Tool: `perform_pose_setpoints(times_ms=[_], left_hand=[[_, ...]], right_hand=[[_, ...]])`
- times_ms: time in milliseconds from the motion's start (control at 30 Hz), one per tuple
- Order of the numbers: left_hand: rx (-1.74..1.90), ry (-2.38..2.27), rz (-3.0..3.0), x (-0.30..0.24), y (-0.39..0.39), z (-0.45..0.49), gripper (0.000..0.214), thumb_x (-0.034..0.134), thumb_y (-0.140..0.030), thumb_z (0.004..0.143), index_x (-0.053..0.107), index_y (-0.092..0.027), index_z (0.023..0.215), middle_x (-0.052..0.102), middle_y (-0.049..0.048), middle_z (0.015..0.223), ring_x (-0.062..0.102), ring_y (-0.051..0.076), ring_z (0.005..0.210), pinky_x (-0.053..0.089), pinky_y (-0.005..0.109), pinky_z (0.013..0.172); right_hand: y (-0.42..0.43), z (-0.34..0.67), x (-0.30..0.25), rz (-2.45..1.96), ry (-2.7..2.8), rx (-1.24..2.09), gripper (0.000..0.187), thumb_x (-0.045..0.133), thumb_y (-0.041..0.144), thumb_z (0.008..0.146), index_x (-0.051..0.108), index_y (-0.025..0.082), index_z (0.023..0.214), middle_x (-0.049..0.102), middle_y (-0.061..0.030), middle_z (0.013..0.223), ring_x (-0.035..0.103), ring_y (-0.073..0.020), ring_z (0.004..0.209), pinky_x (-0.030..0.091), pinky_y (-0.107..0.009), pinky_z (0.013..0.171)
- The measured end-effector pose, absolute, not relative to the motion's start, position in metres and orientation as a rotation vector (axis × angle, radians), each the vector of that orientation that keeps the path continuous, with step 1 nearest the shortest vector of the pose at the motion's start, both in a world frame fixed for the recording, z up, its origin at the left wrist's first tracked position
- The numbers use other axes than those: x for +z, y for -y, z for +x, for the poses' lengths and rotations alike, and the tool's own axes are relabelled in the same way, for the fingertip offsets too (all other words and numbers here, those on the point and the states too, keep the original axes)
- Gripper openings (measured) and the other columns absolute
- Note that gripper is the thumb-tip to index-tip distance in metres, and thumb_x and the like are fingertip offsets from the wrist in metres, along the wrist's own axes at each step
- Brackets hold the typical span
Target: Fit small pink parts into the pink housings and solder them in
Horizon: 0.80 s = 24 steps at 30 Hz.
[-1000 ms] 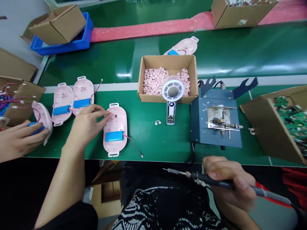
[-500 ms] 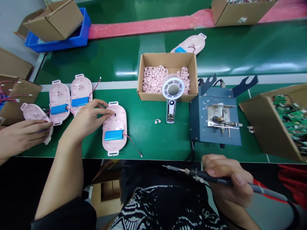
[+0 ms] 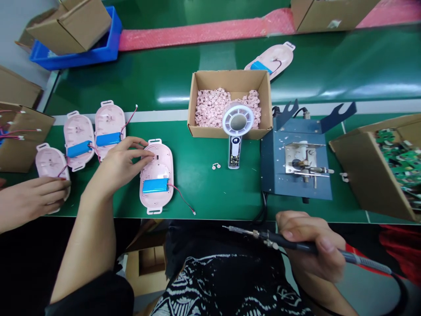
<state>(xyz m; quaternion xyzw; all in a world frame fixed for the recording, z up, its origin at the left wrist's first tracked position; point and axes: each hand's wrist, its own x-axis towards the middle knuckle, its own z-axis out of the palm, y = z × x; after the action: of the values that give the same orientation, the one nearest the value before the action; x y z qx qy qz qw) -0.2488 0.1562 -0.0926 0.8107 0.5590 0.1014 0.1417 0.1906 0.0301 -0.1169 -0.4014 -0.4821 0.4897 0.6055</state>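
My left hand (image 3: 123, 162) reaches over the upper part of a pink plastic shell (image 3: 158, 169), its thumb and fingertips pinched together close to a small dark slot. What they pinch, perhaps a tiny pink piece, is too small to make out. A blue battery pack (image 3: 155, 185) lies in the shell's lower half, its red-and-black lead (image 3: 182, 199) trailing onto the green bench. My right hand (image 3: 312, 241) grips a soldering iron (image 3: 279, 240) below the bench edge, tip pointing left. One small pink button piece (image 3: 216, 166) lies on the bench.
A co-worker's hand (image 3: 36, 202) touches another pink shell (image 3: 51, 162) at left. Behind stand a carton of pink pieces (image 3: 230, 132), a small handheld fan (image 3: 234, 151) and a blue-grey soldering stand (image 3: 276, 166). A carton of green circuit boards (image 3: 365, 175) is at right.
At left, the co-worker's shell has turned more upright under their hand. The shell behind the carton has shifted right. My own hands have hardly moved.
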Motion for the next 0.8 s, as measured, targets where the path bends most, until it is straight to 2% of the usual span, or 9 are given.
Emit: perform_pose_setpoints(times_ms=[167,233,267,367,433,533,667,733,800], left_hand=[[0.339,-1.650,2.245,-0.096,-0.154,-0.245,0.028,0.062,-0.041,0.100,0.079,-0.018,0.101,0.065,0.0093,0.122,0.066,0.023,0.107,0.054,0.037,0.091],[0.347,-1.733,2.076,-0.100,-0.153,-0.244,0.027,0.066,-0.043,0.096,0.076,-0.019,0.106,0.065,0.0085,0.123,0.066,0.023,0.106,0.055,0.038,0.091],[0.354,-1.773,1.959,-0.102,-0.154,-0.245,0.032,0.069,-0.044,0.093,0.072,-0.019,0.112,0.066,0.0085,0.122,0.067,0.023,0.105,0.056,0.038,0.091],[0.336,-1.820,1.673,-0.104,-0.158,-0.247,0.063,0.078,-0.044,0.082,0.054,-0.017,0.134,0.065,0.0092,0.118,0.067,0.021,0.097,0.058,0.035,0.083],[0.300,-1.803,1.671,-0.098,-0.159,-0.244,0.072,0.076,-0.041,0.084,0.046,-0.015,0.144,0.061,0.0095,0.121,0.064,0.019,0.095,0.055,0.030,0.077],[0.303,-1.766,1.713,-0.077,-0.147,-0.225,0.059,0.064,-0.033,0.093,0.046,-0.015,0.146,0.058,0.0076,0.124,0.060,0.014,0.092,0.051,0.024,0.074],[0.260,-1.742,1.702,-0.058,-0.097,-0.174,0.039,0.064,-0.029,0.093,0.053,-0.016,0.128,0.065,0.0031,0.103,0.062,0.011,0.077,0.047,0.022,0.063],[0.352,-1.655,1.645,-0.062,-0.064,-0.142,0.042,0.063,-0.025,0.092,0.048,-0.019,0.131,0.068,0.0026,0.102,0.064,0.011,0.070,0.047,0.021,0.059],[0.528,-1.475,1.471,-0.072,-0.034,-0.112,0.053,0.062,-0.020,0.094,0.041,-0.025,0.142,0.068,0.0013,0.102,0.064,0.010,0.068,0.051,0.020,0.058]], right_hand=[[-0.028,0.192,-0.117,-0.963,1.103,1.120,0.039,0.040,0.022,0.100,0.076,0.014,0.086,0.065,-0.0094,0.071,0.064,-0.0220,0.067,0.048,-0.041,0.065],[-0.028,0.192,-0.117,-0.968,1.095,1.117,0.039,0.041,0.023,0.100,0.076,0.014,0.086,0.065,-0.0094,0.070,0.064,-0.0221,0.066,0.048,-0.041,0.065],[-0.028,0.191,-0.117,-0.959,1.098,1.118,0.039,0.041,0.023,0.099,0.076,0.014,0.086,0.065,-0.0093,0.069,0.063,-0.0219,0.065,0.048,-0.041,0.064],[-0.029,0.191,-0.115,-0.902,1.125,1.112,0.042,0.038,0.023,0.098,0.076,0.013,0.086,0.063,-0.0090,0.067,0.060,-0.0208,0.060,0.046,-0.040,0.059],[-0.029,0.192,-0.112,-0.887,1.130,1.094,0.043,0.036,0.024,0.096,0.076,0.013,0.085,0.063,-0.0090,0.066,0.059,-0.0214,0.057,0.044,-0.041,0.056],[-0.024,0.198,-0.104,-0.946,1.084,1.060,0.045,0.034,0.027,0.096,0.076,0.015,0.082,0.062,-0.0087,0.066,0.059,-0.0220,0.056,0.044,-0.043,0.055],[-0.015,0.209,-0.084,-0.946,1.080,1.059,0.045,0.036,0.030,0.100,0.074,0.015,0.083,0.060,-0.0083,0.064,0.057,-0.0201,0.055,0.043,-0.043,0.053],[-0.010,0.212,-0.073,-0.919,1.101,1.068,0.042,0.038,0.031,0.100,0.073,0.014,0.084,0.059,-0.0091,0.062,0.057,-0.0204,0.055,0.044,-0.043,0.054],[-0.006,0.211,-0.067,-0.938,1.098,1.042,0.042,0.039,0.030,0.100,0.073,0.013,0.083,0.060,-0.0096,0.062,0.058,-0.0209,0.057,0.046,-0.043,0.056]])
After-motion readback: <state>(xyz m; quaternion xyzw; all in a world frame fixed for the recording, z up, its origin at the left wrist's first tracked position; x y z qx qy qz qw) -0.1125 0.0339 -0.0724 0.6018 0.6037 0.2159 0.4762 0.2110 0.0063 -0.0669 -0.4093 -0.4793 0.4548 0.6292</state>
